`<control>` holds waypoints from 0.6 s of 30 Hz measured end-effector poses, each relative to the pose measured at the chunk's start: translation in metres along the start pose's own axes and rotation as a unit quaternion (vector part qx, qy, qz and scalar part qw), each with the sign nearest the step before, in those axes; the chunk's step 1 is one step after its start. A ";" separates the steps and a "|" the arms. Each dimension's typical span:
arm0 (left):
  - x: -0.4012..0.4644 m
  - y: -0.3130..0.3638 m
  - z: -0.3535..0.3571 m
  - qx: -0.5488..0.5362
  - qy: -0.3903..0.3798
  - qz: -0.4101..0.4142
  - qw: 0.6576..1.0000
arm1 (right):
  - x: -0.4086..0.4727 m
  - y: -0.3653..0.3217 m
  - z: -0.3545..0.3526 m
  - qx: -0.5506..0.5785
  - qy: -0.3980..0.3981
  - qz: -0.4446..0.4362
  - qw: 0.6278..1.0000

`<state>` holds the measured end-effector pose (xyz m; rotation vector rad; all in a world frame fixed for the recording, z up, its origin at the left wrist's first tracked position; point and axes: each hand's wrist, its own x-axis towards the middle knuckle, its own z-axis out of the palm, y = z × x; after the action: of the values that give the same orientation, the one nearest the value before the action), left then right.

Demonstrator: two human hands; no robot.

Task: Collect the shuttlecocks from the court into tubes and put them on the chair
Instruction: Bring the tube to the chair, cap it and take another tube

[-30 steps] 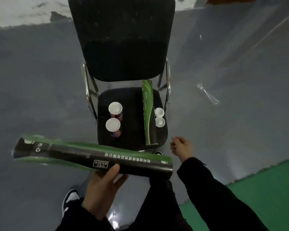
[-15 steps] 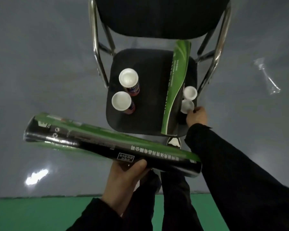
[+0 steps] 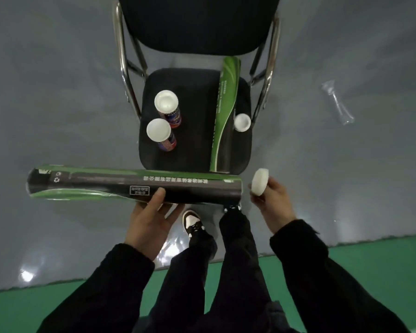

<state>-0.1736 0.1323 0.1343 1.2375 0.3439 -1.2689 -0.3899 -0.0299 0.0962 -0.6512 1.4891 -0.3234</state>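
The left hand (image 3: 151,224) grips the light, stiff cardboard tube (image 3: 135,186) mid-length, a sound balance point, while the right hand (image 3: 271,203) pinches its white cap (image 3: 259,185).

We see a crumpled clear plastic wrapper (image 3: 338,103) lying on the grey floor (image 3: 58,92) well right of everything else, a green floor strip (image 3: 370,265) nearer us, and a black-and-white sneaker (image 3: 193,222) planted on the grey.

1. 2 long green-and-black tubes — 1 near (image 3: 135,186), 1 far on the chair (image 3: 223,116).
2. 2 short capped tubes (image 3: 167,109) (image 3: 160,134).
3. 2 loose white caps — (image 3: 242,122), (image 3: 259,182).
4. 1 chair (image 3: 192,131).
5. 2 hands — left (image 3: 149,219), right (image 3: 273,203).
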 end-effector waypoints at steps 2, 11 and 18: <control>-0.009 0.006 0.004 -0.016 0.010 0.001 1.000 | -0.023 -0.002 0.002 -0.009 -0.034 -0.005 0.999; -0.072 0.037 0.054 -0.029 -0.014 0.042 0.999 | -0.086 -0.070 0.011 -0.097 -0.028 -0.133 0.986; -0.119 0.069 0.085 -0.058 -0.032 0.101 0.993 | -0.141 -0.125 0.010 -0.110 -0.129 -0.261 0.950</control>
<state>-0.1907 0.1107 0.2934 1.1016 0.2355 -1.0967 -0.3677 -0.0453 0.2833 -1.2238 1.0924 -0.4594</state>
